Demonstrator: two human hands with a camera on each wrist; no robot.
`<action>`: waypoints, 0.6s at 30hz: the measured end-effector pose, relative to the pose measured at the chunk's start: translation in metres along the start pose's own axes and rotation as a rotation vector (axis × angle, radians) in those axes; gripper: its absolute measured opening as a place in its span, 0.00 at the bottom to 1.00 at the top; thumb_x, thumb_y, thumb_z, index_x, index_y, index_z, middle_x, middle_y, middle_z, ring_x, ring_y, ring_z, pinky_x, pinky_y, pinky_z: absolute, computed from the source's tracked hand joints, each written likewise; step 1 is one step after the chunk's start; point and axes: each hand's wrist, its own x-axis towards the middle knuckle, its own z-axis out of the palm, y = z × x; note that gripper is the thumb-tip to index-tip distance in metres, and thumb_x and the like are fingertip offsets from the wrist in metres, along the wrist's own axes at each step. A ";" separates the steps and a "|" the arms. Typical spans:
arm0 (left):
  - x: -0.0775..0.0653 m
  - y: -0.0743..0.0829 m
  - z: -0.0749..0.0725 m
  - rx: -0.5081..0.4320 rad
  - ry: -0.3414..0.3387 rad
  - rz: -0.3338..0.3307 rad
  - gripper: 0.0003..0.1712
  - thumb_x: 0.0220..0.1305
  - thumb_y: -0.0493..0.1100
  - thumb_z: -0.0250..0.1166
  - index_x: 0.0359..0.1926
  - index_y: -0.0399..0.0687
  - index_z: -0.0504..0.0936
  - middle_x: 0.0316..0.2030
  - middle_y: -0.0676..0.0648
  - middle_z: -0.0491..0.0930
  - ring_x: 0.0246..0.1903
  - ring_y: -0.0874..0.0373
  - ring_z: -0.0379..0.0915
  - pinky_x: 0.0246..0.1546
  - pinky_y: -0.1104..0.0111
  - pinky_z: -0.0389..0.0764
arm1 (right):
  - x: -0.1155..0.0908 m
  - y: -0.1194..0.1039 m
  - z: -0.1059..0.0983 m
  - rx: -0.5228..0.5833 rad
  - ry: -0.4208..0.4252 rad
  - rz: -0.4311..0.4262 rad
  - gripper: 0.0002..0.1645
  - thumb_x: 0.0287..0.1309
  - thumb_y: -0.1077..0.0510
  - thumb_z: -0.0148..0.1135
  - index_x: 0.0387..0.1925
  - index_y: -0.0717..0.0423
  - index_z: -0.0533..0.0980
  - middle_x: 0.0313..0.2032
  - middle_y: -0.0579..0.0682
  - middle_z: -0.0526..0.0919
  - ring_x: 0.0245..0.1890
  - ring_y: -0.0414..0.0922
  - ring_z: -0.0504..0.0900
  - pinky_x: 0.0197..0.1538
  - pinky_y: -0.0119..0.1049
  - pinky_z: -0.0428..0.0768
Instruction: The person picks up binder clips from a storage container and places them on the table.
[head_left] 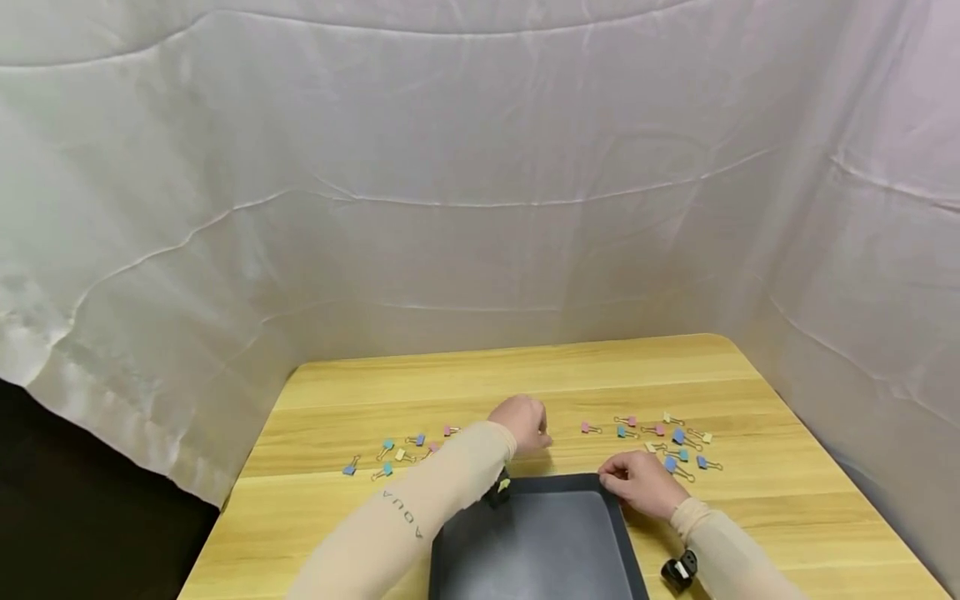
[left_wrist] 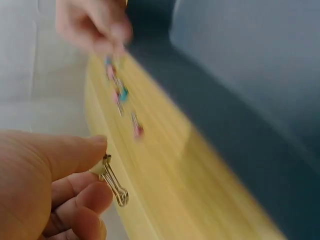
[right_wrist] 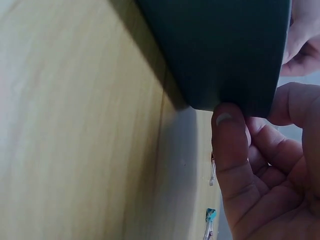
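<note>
Between thumb and fingers, my left hand (head_left: 525,423) pinches a small binder clip (left_wrist: 99,168) with a pale yellowish body and metal wire handles, held above the table beyond the tray. In the head view this clip is hidden by the hand. A dark grey rectangular tray (head_left: 566,533) lies at the front of the table. Its far right corner is pinched by my right hand (head_left: 641,483); the right wrist view shows a fingertip (right_wrist: 226,117) against the tray's outer wall (right_wrist: 225,55).
Several coloured binder clips (head_left: 678,436) lie scattered on the wooden table (head_left: 750,500) right of the tray. Another loose group, with a blue clip (head_left: 350,469) at its outer end, lies to the left, partly behind my left sleeve (head_left: 412,500). Pale curtains (head_left: 480,250) surround the table.
</note>
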 end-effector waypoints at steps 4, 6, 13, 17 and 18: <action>0.011 -0.015 0.004 -0.019 -0.029 -0.061 0.08 0.52 0.51 0.68 0.23 0.55 0.83 0.24 0.59 0.79 0.26 0.64 0.74 0.30 0.71 0.76 | -0.003 0.000 0.000 0.003 -0.005 -0.004 0.05 0.56 0.57 0.59 0.31 0.52 0.81 0.24 0.37 0.78 0.22 0.34 0.73 0.27 0.30 0.73; 0.015 -0.022 0.007 -0.027 -0.052 -0.077 0.09 0.52 0.51 0.68 0.22 0.55 0.82 0.23 0.59 0.78 0.26 0.64 0.74 0.30 0.70 0.76 | -0.004 0.000 0.001 0.003 -0.009 -0.002 0.05 0.56 0.57 0.59 0.31 0.52 0.81 0.24 0.37 0.78 0.21 0.34 0.73 0.27 0.30 0.73; 0.027 -0.037 0.016 0.000 -0.081 -0.115 0.11 0.49 0.51 0.70 0.19 0.54 0.80 0.20 0.59 0.76 0.22 0.64 0.71 0.27 0.71 0.74 | -0.006 0.003 0.001 0.012 -0.006 -0.012 0.05 0.56 0.58 0.59 0.31 0.51 0.81 0.24 0.38 0.78 0.21 0.34 0.73 0.27 0.30 0.73; 0.029 -0.039 0.019 -0.003 -0.084 -0.125 0.11 0.47 0.52 0.71 0.18 0.54 0.81 0.19 0.59 0.76 0.21 0.65 0.71 0.27 0.72 0.74 | -0.008 0.007 0.001 0.013 -0.009 -0.013 0.05 0.57 0.56 0.59 0.30 0.50 0.81 0.23 0.37 0.78 0.20 0.34 0.73 0.26 0.30 0.73; 0.030 -0.039 0.020 -0.004 -0.083 -0.127 0.11 0.47 0.52 0.72 0.18 0.54 0.81 0.19 0.59 0.76 0.21 0.65 0.70 0.26 0.72 0.74 | -0.009 0.007 0.002 0.012 -0.011 -0.012 0.05 0.57 0.56 0.59 0.30 0.50 0.81 0.23 0.37 0.78 0.20 0.34 0.73 0.26 0.30 0.73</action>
